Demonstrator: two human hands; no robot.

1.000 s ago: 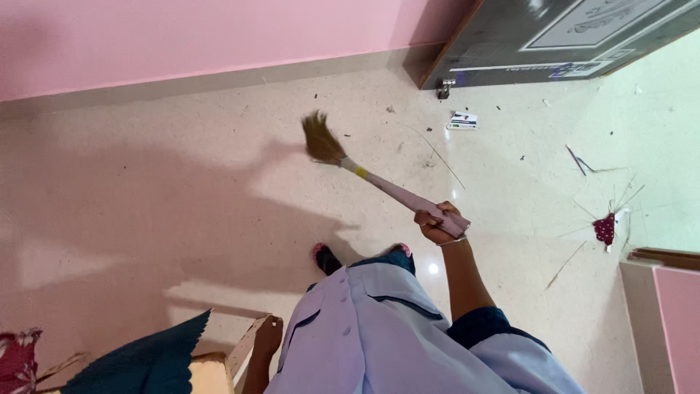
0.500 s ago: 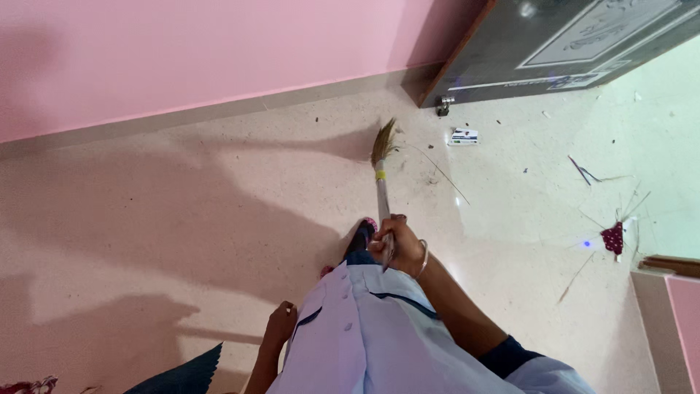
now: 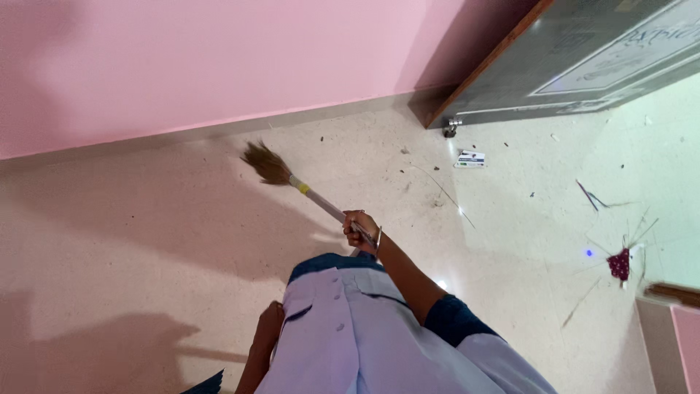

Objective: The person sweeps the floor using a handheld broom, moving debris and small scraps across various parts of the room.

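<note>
My right hand [image 3: 359, 228] grips the pale handle of a short grass broom [image 3: 292, 179]. Its brown bristle head points up and left, close to the skirting of the pink wall [image 3: 204, 66]. A bangle sits on that wrist. My left hand [image 3: 268, 322] hangs at my side next to my light blue shirt, mostly hidden; I cannot tell whether its fingers are closed. Bits of litter lie on the cream floor [image 3: 131, 241] to the right of the broom.
A dark door [image 3: 583, 58] stands open at the top right, with a small white packet [image 3: 470, 159] on the floor by it. Thin sticks and a dark red scrap [image 3: 620, 263] lie at the right. A pink-and-cream ledge [image 3: 674, 321] is at the right edge.
The broom head swung from near the door corner leftward to the wall skirting. My right hand moved slightly left with it. The blue cloth at the bottom left is almost out of view.
</note>
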